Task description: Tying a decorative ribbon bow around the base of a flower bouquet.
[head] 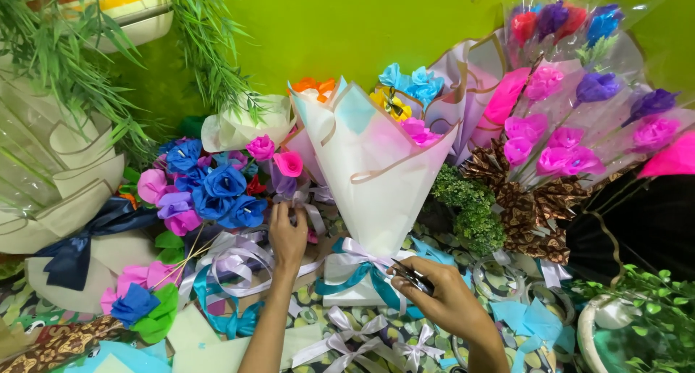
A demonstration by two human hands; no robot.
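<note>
A wrapped bouquet in white and pale blue paper stands at the centre, tied near its base with a white and teal ribbon bow. My right hand is beside that bow, its fingers closed around a dark pair of scissors. My left hand reaches out to the left of the bouquet, its fingers on a lilac ribbon beneath pink paper flowers.
Blue and pink paper flowers lie at left, with loose ribbons below. Cellophane-wrapped pink and purple flowers fill the right. Green foliage, white bows, paper scraps and a potted plant crowd the patterned surface. A green wall stands behind.
</note>
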